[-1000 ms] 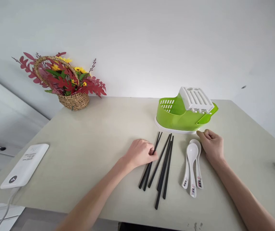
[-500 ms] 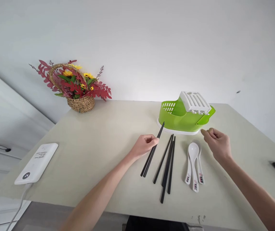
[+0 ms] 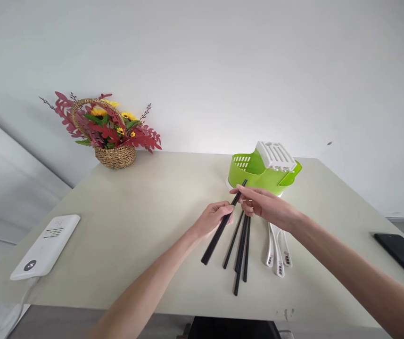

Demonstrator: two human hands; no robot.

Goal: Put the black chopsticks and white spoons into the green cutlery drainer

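Observation:
A pair of black chopsticks [image 3: 215, 241] slants up from the table, pressed together. My left hand [image 3: 216, 217] is closed around their middle. Near their upper ends, my right hand [image 3: 265, 203] pinches them between thumb and fingers. More black chopsticks [image 3: 241, 254] lie on the table below my hands, their upper ends partly hidden. Several white spoons [image 3: 277, 252] lie just right of those, with their bowls behind my right forearm. Behind my hands stands a green utensil holder [image 3: 246, 175] with a white slotted top [image 3: 276, 156]; my right hand covers part of its front.
At the back left is a wicker basket [image 3: 116, 157] of red leaves and yellow flowers. A white power bank [image 3: 46, 247] with a cable lies on the left of the table [image 3: 145, 226]. A black phone [image 3: 401, 259] rests near the right edge.
My right hand has moved left from beside the utensil holder and taken hold of the chopsticks' upper part. The two chopsticks, slightly apart before, are now together. The view has shifted a little.

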